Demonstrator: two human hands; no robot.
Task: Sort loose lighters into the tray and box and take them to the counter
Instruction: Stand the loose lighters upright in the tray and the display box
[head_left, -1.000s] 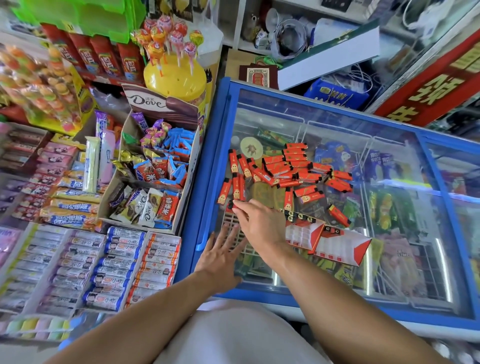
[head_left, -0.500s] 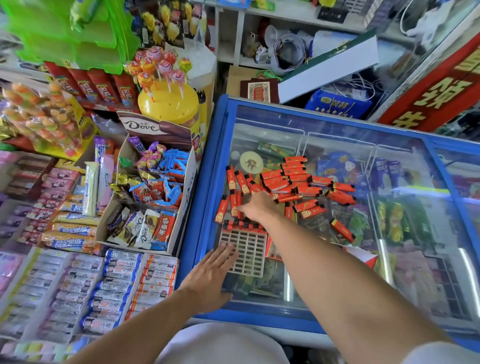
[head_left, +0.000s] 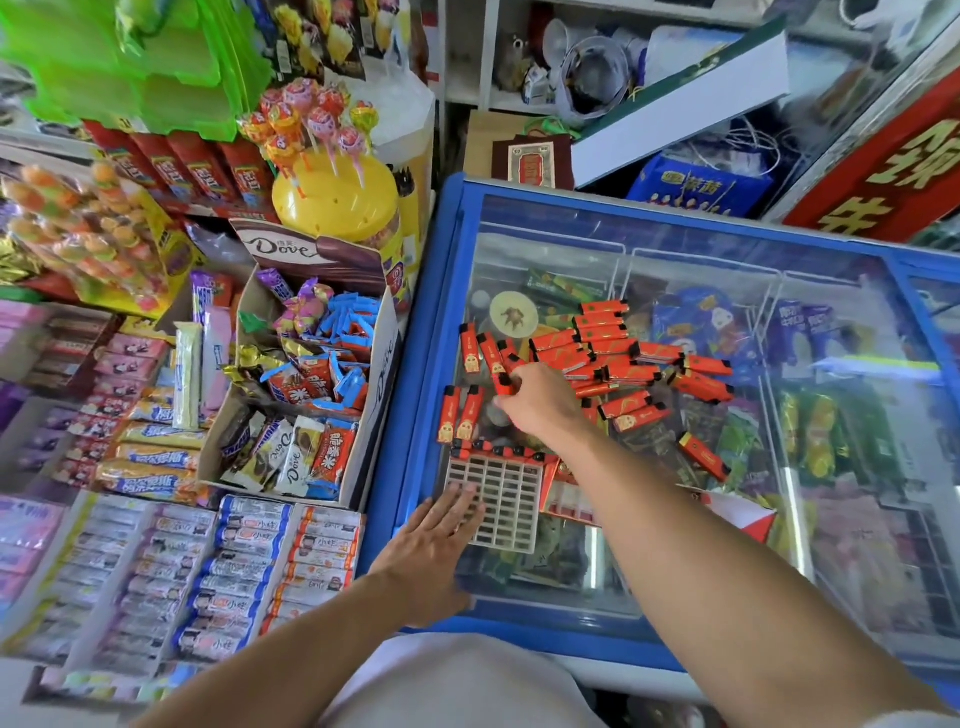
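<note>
Lighter (head_left: 503, 383) seemingly in right hand (head_left: 540, 400)

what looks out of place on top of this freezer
Orange lighters lie scattered at all angles on the freezer lid, not slotted into the grid tray. Only the tray's far row looks filled. The right hand is closed on one lighter; the left hand steadies the tray.

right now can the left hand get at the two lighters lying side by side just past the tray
Probably yes. The left hand rests flat on the tray's near corner, and the two lighters lie uncovered just beyond its far edge; the right hand sits beside them.
</note>
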